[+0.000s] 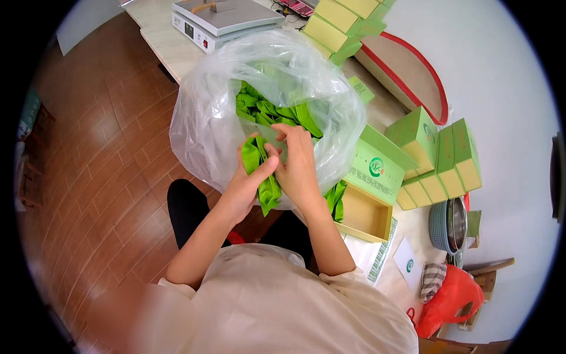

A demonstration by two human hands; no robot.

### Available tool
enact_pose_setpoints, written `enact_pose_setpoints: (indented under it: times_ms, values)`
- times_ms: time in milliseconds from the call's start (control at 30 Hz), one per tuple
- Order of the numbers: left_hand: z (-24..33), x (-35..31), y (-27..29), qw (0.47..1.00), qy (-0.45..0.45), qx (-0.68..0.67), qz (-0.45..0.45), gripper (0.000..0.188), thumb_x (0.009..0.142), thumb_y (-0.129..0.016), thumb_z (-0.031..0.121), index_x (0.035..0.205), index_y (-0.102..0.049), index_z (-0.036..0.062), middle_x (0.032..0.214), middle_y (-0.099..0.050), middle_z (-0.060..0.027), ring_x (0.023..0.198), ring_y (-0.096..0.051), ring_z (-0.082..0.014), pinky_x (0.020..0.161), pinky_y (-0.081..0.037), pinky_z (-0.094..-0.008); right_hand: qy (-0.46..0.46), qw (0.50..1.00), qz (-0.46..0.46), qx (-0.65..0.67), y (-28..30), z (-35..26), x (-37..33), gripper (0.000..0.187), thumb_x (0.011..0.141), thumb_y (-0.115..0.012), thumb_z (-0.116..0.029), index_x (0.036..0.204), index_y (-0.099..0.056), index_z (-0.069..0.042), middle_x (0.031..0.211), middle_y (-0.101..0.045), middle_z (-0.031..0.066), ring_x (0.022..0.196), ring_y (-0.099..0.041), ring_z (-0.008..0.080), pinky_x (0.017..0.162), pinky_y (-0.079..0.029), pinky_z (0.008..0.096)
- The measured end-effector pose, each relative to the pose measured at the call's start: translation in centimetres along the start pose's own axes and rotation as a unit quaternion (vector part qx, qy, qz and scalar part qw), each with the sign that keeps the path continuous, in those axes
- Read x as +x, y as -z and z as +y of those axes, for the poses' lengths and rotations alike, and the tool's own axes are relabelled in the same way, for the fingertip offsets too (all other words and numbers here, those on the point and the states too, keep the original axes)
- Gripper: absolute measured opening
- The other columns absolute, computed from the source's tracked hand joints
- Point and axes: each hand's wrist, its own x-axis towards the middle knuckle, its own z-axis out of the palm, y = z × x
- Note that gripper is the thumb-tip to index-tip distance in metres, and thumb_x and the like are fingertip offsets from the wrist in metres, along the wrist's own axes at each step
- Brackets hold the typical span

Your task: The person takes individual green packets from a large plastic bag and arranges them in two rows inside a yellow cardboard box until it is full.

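Observation:
My left hand [243, 186] is closed round a small bunch of bright green foil packets [269, 192], its thumb lying across them. Beside it, my right hand [298, 162] has thumb and index finger apart; the thumb is against the packets' upper side. Below both hands stands a large clear plastic bag [203, 127], its mouth wide, with many loose green packets [259, 109] inside. To the right lies a lidded green and yellow box [364, 213] with its lid raised. A few green packets [335, 203] rest in its left end.
Closed green and yellow boxes [446, 156] stand on the table at right, with another stack [336, 29] at the back. A grey hotplate-like device [227, 20] sits at the far left. A blue basket [439, 227], a white card [408, 262] and a red bag [454, 298] lie nearer right.

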Motion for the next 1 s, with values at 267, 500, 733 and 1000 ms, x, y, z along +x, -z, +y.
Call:
enact_pose_setpoints:
  times_ms: [267,500,733,1000]
  values:
    - [-0.1,0.5,-0.2,0.994,-0.044,0.032,0.099,0.044,0.091,-0.060,0.035,0.121,-0.048,0.0052,0.088,-0.055,-0.0023,0.081,-0.058,-0.0134,0.067,-0.047,-0.0264,-0.093,0.965,-0.015,-0.246,0.1,7.3,4.9,0.031,0.083,-0.065,-0.018,0.103,-0.057,0.004,0.089,-0.062,0.0196,0.087,-0.057,0.0365,0.077,-0.046,0.0418]
    - [0.7,0.1,0.2,0.993,-0.028,0.022,0.116,0.044,0.091,-0.059,0.037,0.117,-0.051,0.0037,0.089,-0.058,-0.0038,0.081,-0.058,-0.0128,0.068,-0.047,-0.0257,-0.090,0.957,-0.020,-0.275,0.0,7.4,5.6,0.026,0.083,-0.063,-0.015,0.102,-0.061,0.003,0.085,-0.065,0.0183,0.082,-0.059,0.0355,0.076,-0.047,0.0428]
    - [0.4,0.3,0.5,0.993,-0.065,-0.015,0.097,0.048,0.090,-0.061,0.036,0.122,-0.045,0.0051,0.102,-0.055,-0.0063,0.092,-0.057,-0.0148,0.077,-0.048,-0.0297,-0.179,0.968,0.076,0.157,4.0,1.3,1.1,0.023,0.095,-0.052,-0.012,0.112,-0.058,0.002,0.089,-0.065,0.0102,0.089,-0.058,0.0153,0.085,-0.043,0.0289]
    - [-0.9,0.9,-0.7,0.987,-0.151,0.015,0.049,0.064,0.088,-0.066,0.019,0.135,-0.025,0.0084,0.125,-0.046,-0.0096,0.115,-0.047,-0.0155,0.097,-0.039,-0.0315,-0.184,0.961,-0.026,0.204,1.1,-1.6,-1.2,0.027,0.091,-0.054,-0.007,0.116,-0.055,0.002,0.099,-0.058,0.0134,0.092,-0.057,0.0225,0.081,-0.045,0.0314]
